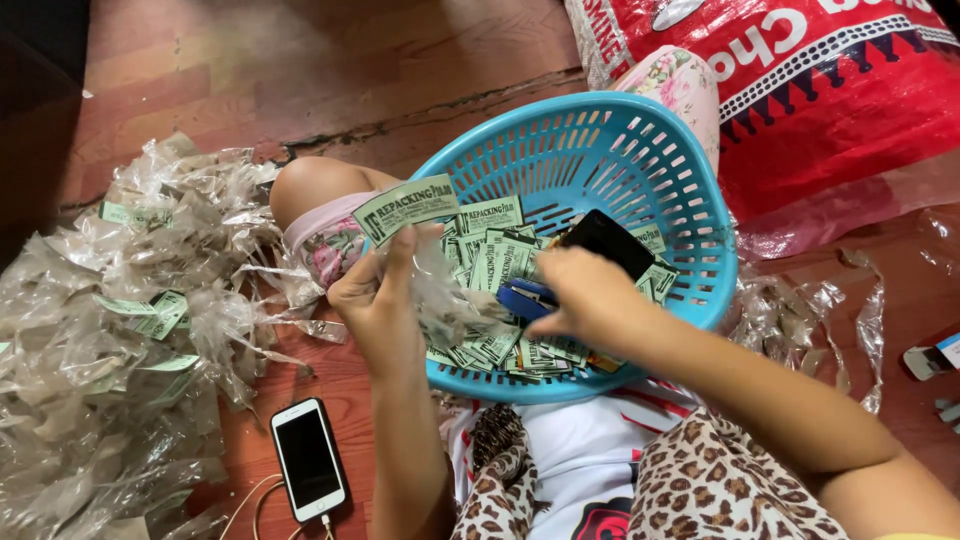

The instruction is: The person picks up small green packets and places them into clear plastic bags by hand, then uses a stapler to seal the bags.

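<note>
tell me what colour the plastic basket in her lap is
The basket is light blue, turquoise-like; the head view shows it.

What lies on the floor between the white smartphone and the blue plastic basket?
In the head view, the person's left forearm crosses that stretch between white smartphone and blue plastic basket; beneath it is bare reddish floor.

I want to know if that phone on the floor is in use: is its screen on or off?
Off. The white phone lies face up on the floor beside the plastic pile, its screen black, a cable plugged into its bottom end.
</note>
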